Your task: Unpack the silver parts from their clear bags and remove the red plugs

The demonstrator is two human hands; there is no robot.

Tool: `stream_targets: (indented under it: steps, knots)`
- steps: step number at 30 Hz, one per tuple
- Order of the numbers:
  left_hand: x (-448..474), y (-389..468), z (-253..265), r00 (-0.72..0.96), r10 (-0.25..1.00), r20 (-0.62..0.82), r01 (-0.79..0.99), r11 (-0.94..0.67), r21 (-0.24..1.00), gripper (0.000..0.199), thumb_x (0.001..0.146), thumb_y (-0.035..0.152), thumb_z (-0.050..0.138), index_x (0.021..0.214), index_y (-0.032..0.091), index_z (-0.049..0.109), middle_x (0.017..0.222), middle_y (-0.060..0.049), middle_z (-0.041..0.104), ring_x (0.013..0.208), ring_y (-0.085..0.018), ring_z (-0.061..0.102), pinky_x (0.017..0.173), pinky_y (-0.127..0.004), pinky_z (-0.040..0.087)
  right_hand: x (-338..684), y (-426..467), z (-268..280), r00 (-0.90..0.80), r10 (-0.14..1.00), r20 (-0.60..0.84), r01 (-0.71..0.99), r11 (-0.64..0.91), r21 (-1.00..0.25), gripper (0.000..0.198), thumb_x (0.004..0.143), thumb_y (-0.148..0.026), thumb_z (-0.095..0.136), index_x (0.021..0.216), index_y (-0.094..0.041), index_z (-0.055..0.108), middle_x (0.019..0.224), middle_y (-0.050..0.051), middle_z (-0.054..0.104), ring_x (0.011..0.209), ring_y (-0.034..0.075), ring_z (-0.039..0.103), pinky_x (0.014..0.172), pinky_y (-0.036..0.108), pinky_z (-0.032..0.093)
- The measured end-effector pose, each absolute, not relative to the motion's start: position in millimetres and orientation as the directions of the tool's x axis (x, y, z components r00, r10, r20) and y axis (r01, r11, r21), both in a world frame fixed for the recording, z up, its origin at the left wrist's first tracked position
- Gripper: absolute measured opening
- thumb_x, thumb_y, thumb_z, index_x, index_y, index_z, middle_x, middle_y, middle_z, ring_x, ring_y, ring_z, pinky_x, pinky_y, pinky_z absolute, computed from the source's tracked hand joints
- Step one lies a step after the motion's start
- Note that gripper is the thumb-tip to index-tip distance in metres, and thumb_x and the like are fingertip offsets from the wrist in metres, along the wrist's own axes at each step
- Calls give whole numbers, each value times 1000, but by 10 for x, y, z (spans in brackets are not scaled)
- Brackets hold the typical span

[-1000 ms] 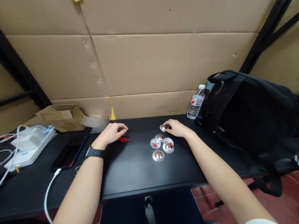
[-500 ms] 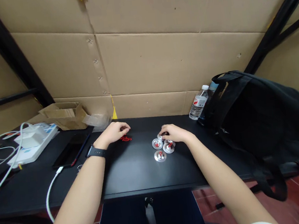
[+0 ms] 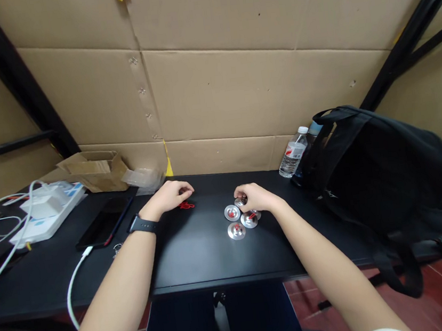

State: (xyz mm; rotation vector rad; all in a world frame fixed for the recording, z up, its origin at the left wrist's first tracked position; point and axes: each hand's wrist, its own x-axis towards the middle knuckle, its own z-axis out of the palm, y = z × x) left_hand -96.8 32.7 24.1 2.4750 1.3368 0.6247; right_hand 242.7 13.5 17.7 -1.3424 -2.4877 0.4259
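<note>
My right hand (image 3: 255, 198) pinches a small silvery finger cymbal (image 3: 240, 202), which is tilted up between thumb and fingers. Close around it lie several more cymbals with red cord at their centres: one cymbal (image 3: 232, 213) to the left, another (image 3: 236, 231) nearest the table's front, and one (image 3: 249, 219) beneath the hand. One more is partly hidden by the hand. My left hand (image 3: 174, 194), a dark watch on its wrist, hovers beside a small heap of red cord (image 3: 186, 205). Its fingers are loosely curved, with a gap between thumb and forefinger and nothing visible held.
On the black table (image 3: 204, 259) stand a water bottle (image 3: 292, 154) and a black backpack (image 3: 387, 177) at right. At left are a phone (image 3: 104, 222), a power strip (image 3: 49, 213) with white cables, a cardboard box (image 3: 96, 171) and clear plastic packaging (image 3: 146, 179). Cardboard panels rise behind.
The finger cymbal in my right hand has tipped up, showing more of its face, and the hand has shifted slightly left. My left hand has barely moved above the red cord.
</note>
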Motion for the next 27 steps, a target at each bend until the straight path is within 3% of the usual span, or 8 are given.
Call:
stream_targets:
  steps: [5, 10, 18, 24, 27]
  knots:
    - [-959, 331, 233, 496, 836, 237, 723, -548, 420, 32, 90, 42, 53, 100, 21, 75, 93, -3, 78, 83, -20, 72, 75, -26, 51, 2388, 87, 212, -514, 855, 70, 796, 506, -332, 31, 57, -18, 76, 86, -21, 64, 83, -1, 68, 72, 15, 60, 61, 22, 40]
    - [-941, 313, 235, 498, 837, 228, 712, -545, 442, 32, 89, 42, 54, 100, 21, 75, 92, -4, 78, 81, -19, 71, 75, -26, 51, 2376, 51, 225, -479, 877, 44, 843, 474, -254, 53, 51, -25, 82, 100, -23, 61, 97, 3, 69, 77, 18, 62, 60, 24, 38]
    - [-937, 301, 229, 503, 836, 220, 702, -544, 459, 32, 90, 43, 54, 99, 21, 75, 93, -4, 78, 81, -19, 72, 76, -26, 51, 2355, 12, 220, -503, 862, 66, 842, 506, -184, 65, 52, -23, 81, 113, -25, 57, 103, 5, 68, 80, 21, 63, 61, 25, 36]
    - [-939, 311, 221, 509, 828, 235, 692, -556, 460, 34, 90, 45, 53, 99, 21, 75, 92, -4, 78, 80, -20, 72, 75, -26, 52, 2337, 14, 236, -549, 817, 177, 813, 571, -114, 57, 57, -12, 74, 110, -25, 61, 104, 5, 65, 87, 22, 61, 67, 25, 37]
    - [-941, 305, 233, 509, 827, 239, 685, -557, 469, 34, 90, 46, 53, 99, 21, 75, 92, -5, 78, 80, -20, 72, 74, -26, 52, 2365, 31, 262, -568, 780, 264, 768, 617, -171, 42, 62, -12, 71, 102, -23, 63, 104, 5, 62, 90, 21, 60, 75, 26, 41]
